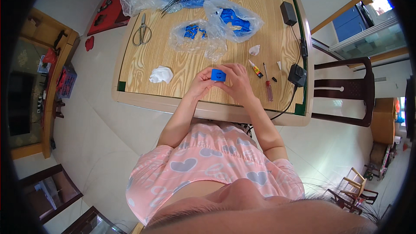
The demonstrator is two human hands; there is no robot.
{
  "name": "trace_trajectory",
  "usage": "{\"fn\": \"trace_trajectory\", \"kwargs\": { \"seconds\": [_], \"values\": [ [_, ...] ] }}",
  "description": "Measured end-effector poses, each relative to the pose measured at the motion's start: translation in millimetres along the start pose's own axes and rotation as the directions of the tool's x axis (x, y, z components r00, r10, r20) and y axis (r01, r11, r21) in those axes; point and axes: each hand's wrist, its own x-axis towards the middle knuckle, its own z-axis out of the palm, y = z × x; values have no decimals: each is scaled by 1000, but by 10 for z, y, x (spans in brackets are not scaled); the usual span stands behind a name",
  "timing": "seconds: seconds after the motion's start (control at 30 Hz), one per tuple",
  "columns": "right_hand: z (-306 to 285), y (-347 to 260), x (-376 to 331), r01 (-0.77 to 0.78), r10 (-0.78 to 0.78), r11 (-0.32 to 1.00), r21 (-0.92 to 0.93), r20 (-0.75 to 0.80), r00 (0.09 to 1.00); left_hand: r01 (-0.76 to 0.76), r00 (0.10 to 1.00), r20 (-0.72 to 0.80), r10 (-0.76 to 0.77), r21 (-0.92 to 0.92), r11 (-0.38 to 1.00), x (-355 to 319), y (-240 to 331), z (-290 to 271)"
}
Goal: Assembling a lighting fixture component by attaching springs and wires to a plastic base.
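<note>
Between my two hands, over the near edge of the table, is a small square blue plastic piece with dark markings or slots on its face. My left hand grips its left side, fingers closed against it. On the other side, my right hand has its thumb and fingers around the same piece. Right of my right hand lie a yellow and black glue tube and a screwdriver with a clear reddish handle. Ahead, an open clear bag holds small blue and gold parts.
A second bag contains larger blue pieces. Scissors and crumpled white tissue lie to the left. Farther back are plastic bags and thin black spiky strips. A black adapter with a cable sits at the right edge, near a dark chair.
</note>
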Motion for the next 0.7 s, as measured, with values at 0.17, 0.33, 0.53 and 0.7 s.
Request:
{"fn": "trace_trajectory", "kwargs": {
  "seconds": [0.17, 0.33, 0.53, 0.7],
  "values": [
    [8, 46, -92, -118, 119, 991, 62, -14, 993, 2, 1000, 14, -2, -25, 1000, 11, -4, -12],
    [9, 33, -113, -175, 170, 981, 85, 61, 983, -12, 1000, 25, 13, -28, 1000, 0, -2, 1],
    [-25, 22, -76, -216, 210, 971, 105, 62, 976, 4, 1000, 15, -4, -46, 999, 5, -16, -33],
    [52, 119, -163, -295, 295, 940, 172, 23, 955, 15, 1000, 8, -15, -9, 1000, 19, 75, 158]
  ]
}}
